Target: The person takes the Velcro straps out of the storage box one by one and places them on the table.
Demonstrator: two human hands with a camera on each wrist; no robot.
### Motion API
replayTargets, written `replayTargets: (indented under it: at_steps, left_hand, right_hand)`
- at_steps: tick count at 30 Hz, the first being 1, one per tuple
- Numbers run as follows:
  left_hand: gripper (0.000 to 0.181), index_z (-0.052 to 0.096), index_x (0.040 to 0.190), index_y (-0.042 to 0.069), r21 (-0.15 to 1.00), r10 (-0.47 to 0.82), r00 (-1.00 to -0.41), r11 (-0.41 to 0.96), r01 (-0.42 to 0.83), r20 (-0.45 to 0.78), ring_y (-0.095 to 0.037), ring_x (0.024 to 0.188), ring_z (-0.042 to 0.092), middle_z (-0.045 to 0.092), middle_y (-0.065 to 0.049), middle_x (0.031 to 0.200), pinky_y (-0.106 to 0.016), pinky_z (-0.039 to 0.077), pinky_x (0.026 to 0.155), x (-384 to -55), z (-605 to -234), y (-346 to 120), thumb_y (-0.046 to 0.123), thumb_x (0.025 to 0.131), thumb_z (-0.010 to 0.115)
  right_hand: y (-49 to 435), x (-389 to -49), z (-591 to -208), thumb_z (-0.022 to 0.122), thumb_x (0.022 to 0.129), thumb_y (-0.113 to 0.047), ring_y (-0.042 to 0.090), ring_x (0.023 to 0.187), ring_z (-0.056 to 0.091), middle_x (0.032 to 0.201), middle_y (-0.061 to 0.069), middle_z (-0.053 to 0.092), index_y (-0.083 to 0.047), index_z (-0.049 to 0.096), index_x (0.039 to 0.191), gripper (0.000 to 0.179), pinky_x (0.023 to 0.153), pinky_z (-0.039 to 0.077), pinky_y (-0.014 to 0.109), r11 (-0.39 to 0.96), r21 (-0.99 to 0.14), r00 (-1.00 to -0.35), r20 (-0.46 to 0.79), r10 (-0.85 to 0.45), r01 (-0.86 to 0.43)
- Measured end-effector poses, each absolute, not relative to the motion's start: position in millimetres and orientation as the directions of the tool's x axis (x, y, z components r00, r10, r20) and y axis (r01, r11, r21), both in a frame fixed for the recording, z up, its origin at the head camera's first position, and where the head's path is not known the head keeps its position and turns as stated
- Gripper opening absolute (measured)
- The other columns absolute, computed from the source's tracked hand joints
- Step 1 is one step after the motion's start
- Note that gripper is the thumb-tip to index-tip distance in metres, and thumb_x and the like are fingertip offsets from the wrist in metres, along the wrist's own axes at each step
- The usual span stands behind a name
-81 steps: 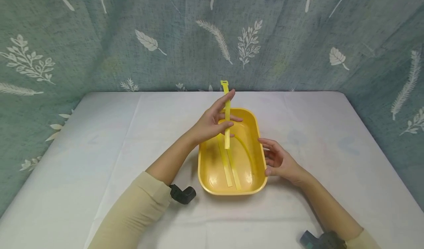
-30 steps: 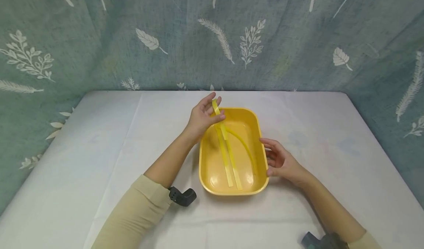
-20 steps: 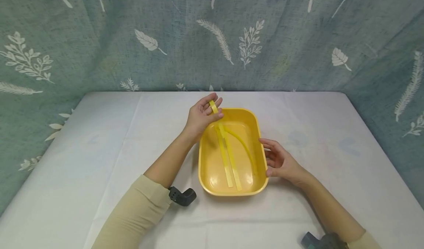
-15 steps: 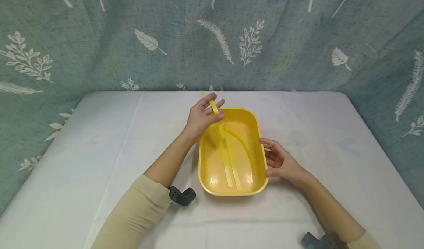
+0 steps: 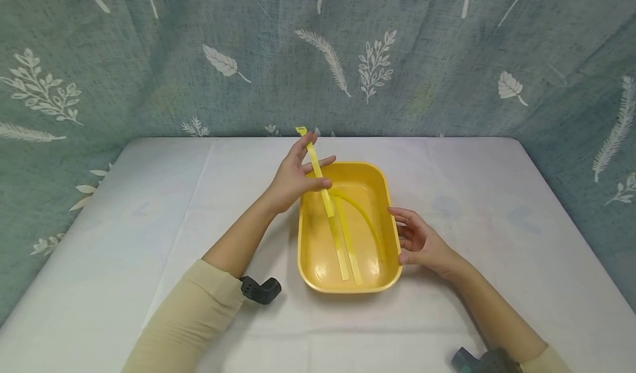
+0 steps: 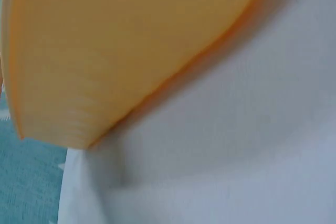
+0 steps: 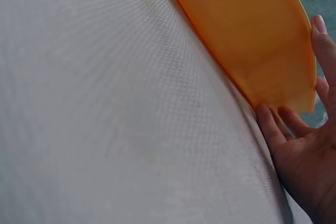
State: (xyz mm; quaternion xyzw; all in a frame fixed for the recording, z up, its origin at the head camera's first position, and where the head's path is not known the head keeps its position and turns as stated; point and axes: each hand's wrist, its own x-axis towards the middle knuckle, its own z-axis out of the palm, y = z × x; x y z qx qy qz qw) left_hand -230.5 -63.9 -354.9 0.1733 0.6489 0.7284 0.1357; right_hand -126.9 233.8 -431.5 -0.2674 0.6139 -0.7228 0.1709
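My left hand (image 5: 293, 177) holds a yellow hook-and-loop cable tie (image 5: 317, 169) between thumb and fingers. Its slotted head points up and away past the fingertips, and its plain end hangs over a yellow plastic tray (image 5: 308, 284). Inside the tray lie more yellow ties: two straight strips, one of them a strip (image 5: 354, 262) right of the middle, and a curved one (image 5: 369, 218). My right hand (image 5: 422, 243) rests against the tray's right side, fingers loosely bent, fingertips touching its rim and wall. In the right wrist view the right hand (image 7: 307, 145) touches the tray's outer wall (image 7: 247, 30).
The tray stands on a table with a white cloth (image 5: 223, 207). Behind the table hangs a green-blue curtain (image 5: 278, 58) with white leaf prints. A black wrist camera (image 5: 260, 290) sits on the left forearm and another dark one (image 5: 487, 359) on the right.
The left hand dipped with the tie bent back behind its fingers, then moved left and turned, so the tie now slants straight with its head showing. The right hand and tray stay still.
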Motion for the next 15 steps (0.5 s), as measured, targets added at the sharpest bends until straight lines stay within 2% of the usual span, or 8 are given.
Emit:
replayTargets:
  at_steps: [7,10,15]
  left_hand:
    - [0.105,0.011,0.153,0.019,0.986,0.484,-0.861,-0.126,0.107,0.156,-0.02,0.14,0.031,0.011,0.006,0.158,-0.034,0.05,0.089,-231,-352,-82,-0.019,0.074,0.068]
    - [0.105,0.012,0.153,0.019,0.985,0.504,-0.848,-0.128,0.118,0.167,-0.021,0.141,0.029,0.011,0.005,0.159,-0.036,0.048,0.091,-231,-349,-92,-0.019,0.073,0.069]
    - [0.105,0.013,0.153,0.019,0.987,0.515,-0.842,-0.104,0.122,0.159,-0.022,0.14,0.031,0.012,0.005,0.159,-0.034,0.052,0.086,-229,-344,-108,-0.019,0.073,0.07]
  right_hand:
    - [235,-126,-433,0.072,0.084,-0.014,0.022,0.121,0.049,0.146,0.02,0.029,-0.005,0.024,0.147,0.08,0.092,0.05,0.029,-0.194,-0.978,-0.798,0.175,-0.577,-0.074]
    - [236,-127,-433,0.072,0.084,-0.014,0.022,0.12,0.049,0.145,0.018,0.03,-0.004,0.024,0.147,0.08,0.092,0.05,0.029,-0.196,-0.978,-0.797,0.177,-0.578,-0.075]
    - [236,-127,-433,0.072,0.084,-0.015,0.022,0.12,0.05,0.145,0.017,0.031,-0.004,0.023,0.147,0.081,0.092,0.05,0.029,-0.195,-0.978,-0.794,0.18,-0.58,-0.079]
